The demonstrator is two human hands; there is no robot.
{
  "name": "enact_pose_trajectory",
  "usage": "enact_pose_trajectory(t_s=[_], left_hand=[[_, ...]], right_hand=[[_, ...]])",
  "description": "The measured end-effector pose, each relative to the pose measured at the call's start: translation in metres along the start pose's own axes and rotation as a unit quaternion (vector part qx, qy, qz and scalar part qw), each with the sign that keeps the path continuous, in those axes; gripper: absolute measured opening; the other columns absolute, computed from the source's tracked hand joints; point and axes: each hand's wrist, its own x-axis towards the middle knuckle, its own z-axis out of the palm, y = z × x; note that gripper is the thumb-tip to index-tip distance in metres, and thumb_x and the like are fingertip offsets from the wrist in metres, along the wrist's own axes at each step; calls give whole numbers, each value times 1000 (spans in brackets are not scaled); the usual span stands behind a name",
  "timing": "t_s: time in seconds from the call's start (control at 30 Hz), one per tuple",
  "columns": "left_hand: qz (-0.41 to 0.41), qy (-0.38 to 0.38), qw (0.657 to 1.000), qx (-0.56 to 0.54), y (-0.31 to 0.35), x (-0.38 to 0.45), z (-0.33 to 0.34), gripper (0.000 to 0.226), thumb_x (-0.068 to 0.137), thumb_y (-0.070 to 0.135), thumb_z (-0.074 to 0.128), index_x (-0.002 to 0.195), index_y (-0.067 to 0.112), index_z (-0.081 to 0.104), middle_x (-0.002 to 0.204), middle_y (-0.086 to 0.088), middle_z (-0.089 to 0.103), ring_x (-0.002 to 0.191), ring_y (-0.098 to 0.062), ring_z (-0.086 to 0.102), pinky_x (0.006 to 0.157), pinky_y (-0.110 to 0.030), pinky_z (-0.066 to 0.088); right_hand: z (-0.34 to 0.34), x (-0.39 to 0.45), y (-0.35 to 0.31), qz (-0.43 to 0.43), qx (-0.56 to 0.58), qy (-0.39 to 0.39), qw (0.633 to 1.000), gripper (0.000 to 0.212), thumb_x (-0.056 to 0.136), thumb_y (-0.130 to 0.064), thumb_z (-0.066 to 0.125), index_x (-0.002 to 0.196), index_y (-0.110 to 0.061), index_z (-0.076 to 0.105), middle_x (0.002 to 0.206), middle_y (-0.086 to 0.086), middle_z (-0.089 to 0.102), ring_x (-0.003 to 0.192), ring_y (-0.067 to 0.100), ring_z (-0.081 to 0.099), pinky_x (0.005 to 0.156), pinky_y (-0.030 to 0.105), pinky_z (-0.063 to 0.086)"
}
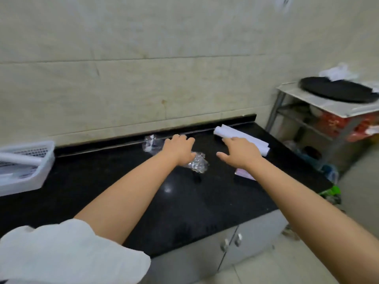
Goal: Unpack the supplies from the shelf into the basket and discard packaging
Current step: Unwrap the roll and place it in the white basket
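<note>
A: Can any writing or brand be read?

B: None can be made out; the red printed box [336, 125] under the small metal side table [320, 103] is too blurred to read.

A: What is held in containers?

B: A white perforated plastic basket [26, 171] is seen at the left edge of the black stone countertop [184, 201]. White rolled supplies [18, 158] are laid in it, one long tube resting across its rim. A round black pan [336, 90] is set on the side table.

A: How do the task's things look?

B: Two white paper-like rolls [242, 136] are laid side by side near the back right corner of the countertop. Two pieces of crumpled clear plastic wrapping [198, 162] are seen near the back edge, one on either side of the left hand.

A: And the hands?

B: The left hand [179, 149] is placed palm down between the wrapping pieces, fingers together and curled; whether anything is gripped cannot be told. The right hand [241, 152] is spread, fingers apart, its fingertips on the rolls, not closed around them. A small pale packet [244, 174] is partly hidden under the right wrist.
</note>
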Motion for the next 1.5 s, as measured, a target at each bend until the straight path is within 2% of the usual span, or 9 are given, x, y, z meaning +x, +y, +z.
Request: enact_pose_trajectory(t_s=[0.17, 0.4, 0.7, 0.93, 1.1, 1.2, 1.3, 1.43, 1.5], left_hand=[[30, -12, 999, 11, 97, 84, 4, 53, 95, 38, 42, 142, 15, 31, 146, -10, 38, 135, -30, 32, 105, -46, 35], [27, -50, 998, 19, 163, 167, 32, 53, 95, 39, 42, 141, 14, 33, 145, -12, 39, 135, -30, 32, 106, -46, 33], [-7, -82, 997, -9, 159, 275, 87, 50, 95, 38, 41, 138, 14, 35, 143, -10, 41, 134, -28, 33, 108, -44, 31], [-38, -105, 993, -40, 148, 336, 132, 48, 95, 37, 42, 137, 13, 37, 143, -10, 40, 136, -26, 30, 112, -44, 26], [-54, -117, 990, -50, 147, 353, 150, 51, 96, 36, 42, 140, 13, 33, 146, -10, 34, 140, -26, 25, 115, -46, 20], [-77, -117, 989, -50, 146, 355, 153, 52, 95, 37, 42, 141, 14, 31, 148, -10, 32, 141, -26, 22, 115, -46, 19], [-111, -117, 986, -51, 146, 351, 154, 53, 96, 37, 41, 142, 14, 29, 150, -11, 29, 142, -27, 19, 116, -47, 18], [-171, -115, 977, -59, 148, 333, 153, 55, 96, 37, 40, 144, 14, 26, 153, -11, 26, 144, -27, 17, 117, -48, 15], [-207, -108, 970, -63, 148, 318, 152, 57, 96, 37, 40, 145, 14, 25, 153, -10, 26, 144, -26, 16, 117, -48, 16]], right_hand=[[10, 19, 116, 35, -48, -20, 998, 47, 89, -46, 45, 120, -10, 48, 121, 13, 56, 111, 31, 51, 84, 38, 45], [42, 59, 208, 35, -51, -20, 998, 47, 90, -45, 44, 118, -8, 50, 121, 15, 55, 111, 31, 50, 88, 38, 43], [123, 151, 258, 54, -14, -40, 998, 53, 89, -46, 45, 128, -11, 43, 140, 15, 40, 128, 30, 35, 107, 39, 31], [181, 214, 278, 65, -1, -119, 991, 67, 78, -56, 56, 128, -16, 39, 140, 12, 37, 130, 29, 31, 109, 43, 27], [204, 248, 292, 79, 12, -211, 974, 105, 68, -62, 65, 146, -28, 2, 157, 14, 0, 143, 32, 8, 117, 50, 11], [212, 261, 298, 59, 18, -228, 972, 114, 63, -61, 69, 145, -26, -1, 152, 16, 17, 138, 33, 24, 113, 48, 21], [216, 263, 298, 37, 53, -212, 975, 103, 70, -45, 70, 145, -17, 5, 130, 16, 46, 115, 30, 50, 95, 41, 43], [217, 261, 300, 20, 93, -187, 978, 60, 74, -28, 68, 124, -7, 40, 120, 15, 53, 105, 30, 55, 80, 36, 49], [216, 259, 299, 5, 110, -190, 975, 51, 74, -26, 67, 115, -7, 45, 117, 14, 53, 103, 29, 55, 76, 35, 49]])
